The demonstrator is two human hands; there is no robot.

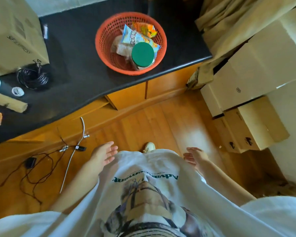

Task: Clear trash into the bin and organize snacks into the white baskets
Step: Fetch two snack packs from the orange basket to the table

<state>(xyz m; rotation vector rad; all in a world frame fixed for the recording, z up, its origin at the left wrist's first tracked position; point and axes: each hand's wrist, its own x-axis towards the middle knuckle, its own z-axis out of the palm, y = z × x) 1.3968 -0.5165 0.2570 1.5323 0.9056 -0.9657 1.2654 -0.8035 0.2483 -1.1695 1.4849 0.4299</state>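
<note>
The word "Advancement" can be read upside down on the white shirt [143, 170]. An orange basket [102, 40] full of holes is set upright on the black counter [72, 69], and snack bags [135, 35] and a jar with a green lid [142, 54] are held inside it. The left hand [102, 153] and right hand [196, 157] are held apart with loose fingers, and nothing is held in them.
</note>
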